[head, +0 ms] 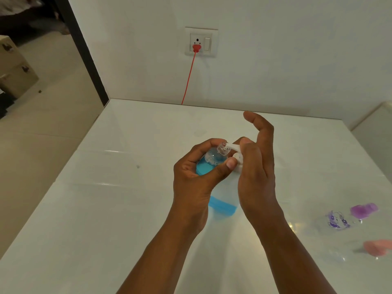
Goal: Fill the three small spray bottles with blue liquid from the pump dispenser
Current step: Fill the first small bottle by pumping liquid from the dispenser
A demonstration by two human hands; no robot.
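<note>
My left hand (197, 177) grips a small clear spray bottle (212, 160), uncapped and tilted, holding blue liquid with foam on top. Its open neck sits at the white nozzle of the pump dispenser (224, 205), whose clear body shows a band of blue liquid low down between my wrists. My right hand (257, 172) rests over the white pump head, thumb on top, index finger raised. At the right lies a clear bottle with purple flowers (338, 220) next to a purple cap (363, 210). A pink cap (378, 248) with another clear bottle lies at the right edge.
The white glossy table (106, 209) runs to a white wall with a socket (201, 42) and a red plug and cord (188, 75). The table's left edge drops to a beige floor with cardboard boxes (14, 66) at far left.
</note>
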